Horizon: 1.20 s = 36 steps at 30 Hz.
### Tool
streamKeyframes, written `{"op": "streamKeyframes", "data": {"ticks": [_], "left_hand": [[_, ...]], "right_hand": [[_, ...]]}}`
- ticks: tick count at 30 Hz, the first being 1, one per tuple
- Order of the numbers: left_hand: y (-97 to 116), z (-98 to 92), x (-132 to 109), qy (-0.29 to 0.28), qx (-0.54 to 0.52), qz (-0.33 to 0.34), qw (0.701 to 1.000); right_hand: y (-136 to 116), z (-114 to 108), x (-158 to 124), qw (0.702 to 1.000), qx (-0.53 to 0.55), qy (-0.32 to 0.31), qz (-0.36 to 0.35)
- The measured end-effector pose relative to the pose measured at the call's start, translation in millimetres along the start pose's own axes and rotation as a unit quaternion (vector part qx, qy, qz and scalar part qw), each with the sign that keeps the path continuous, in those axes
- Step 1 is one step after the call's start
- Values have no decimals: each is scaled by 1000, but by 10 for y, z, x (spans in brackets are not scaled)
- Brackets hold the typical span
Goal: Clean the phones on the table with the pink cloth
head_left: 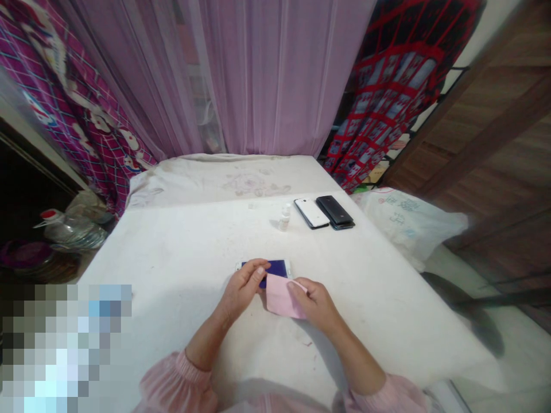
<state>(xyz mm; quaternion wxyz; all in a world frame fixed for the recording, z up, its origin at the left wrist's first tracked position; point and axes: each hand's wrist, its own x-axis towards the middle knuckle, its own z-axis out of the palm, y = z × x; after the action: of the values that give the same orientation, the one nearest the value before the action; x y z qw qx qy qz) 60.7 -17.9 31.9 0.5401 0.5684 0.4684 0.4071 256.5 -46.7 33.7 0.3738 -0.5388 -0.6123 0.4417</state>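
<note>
My right hand (316, 301) pinches a pink cloth (282, 298) at its right side, thumb on top. The cloth hangs flat and squarish between my two hands. My left hand (244, 289) is at the cloth's upper left corner, fingers curled and thumb pressed to them. Whatever sits between those fingertips is too small to make out. Just behind the hands lies a white-framed smartphone (279, 268) with a dark blue screen, partly hidden by my left hand and the cloth. Whether my left fingers touch the phone is unclear.
A small clear bottle (284, 218) stands on the white-covered table (193, 241). To its right lie a white phone (312, 213) and a stack of black phones (334, 211). A plastic bag (408, 218) is past the table's right edge; a large clear bottle (71, 229) stands at left.
</note>
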Motion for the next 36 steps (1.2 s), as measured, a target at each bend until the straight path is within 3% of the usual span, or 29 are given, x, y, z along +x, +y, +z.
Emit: {"op": "streamKeyframes", "data": {"ticks": [6, 12, 17, 21, 24, 30, 36], "left_hand": [[85, 92, -105, -69, 106, 38, 991], [-15, 151, -86, -92, -85, -6, 992], [12, 126, -62, -82, -132, -48, 987], [91, 124, -64, -61, -146, -64, 985], [84, 145, -69, -52, -146, -67, 986], [-22, 201, -84, -29, -91, -45, 994], [8, 193, -101, -50, -93, -36, 994]], "right_hand": [[-139, 2, -5, 994, 85, -5, 66], [-79, 2, -1, 966, 207, 72, 137], [-31, -24, -35, 959, 244, 82, 120], [24, -43, -68, 970, 222, 45, 86], [69, -26, -79, 978, 190, 58, 59], [-22, 7, -83, 995, 60, 73, 27], [-25, 16, -74, 994, -71, 64, -46]]}}
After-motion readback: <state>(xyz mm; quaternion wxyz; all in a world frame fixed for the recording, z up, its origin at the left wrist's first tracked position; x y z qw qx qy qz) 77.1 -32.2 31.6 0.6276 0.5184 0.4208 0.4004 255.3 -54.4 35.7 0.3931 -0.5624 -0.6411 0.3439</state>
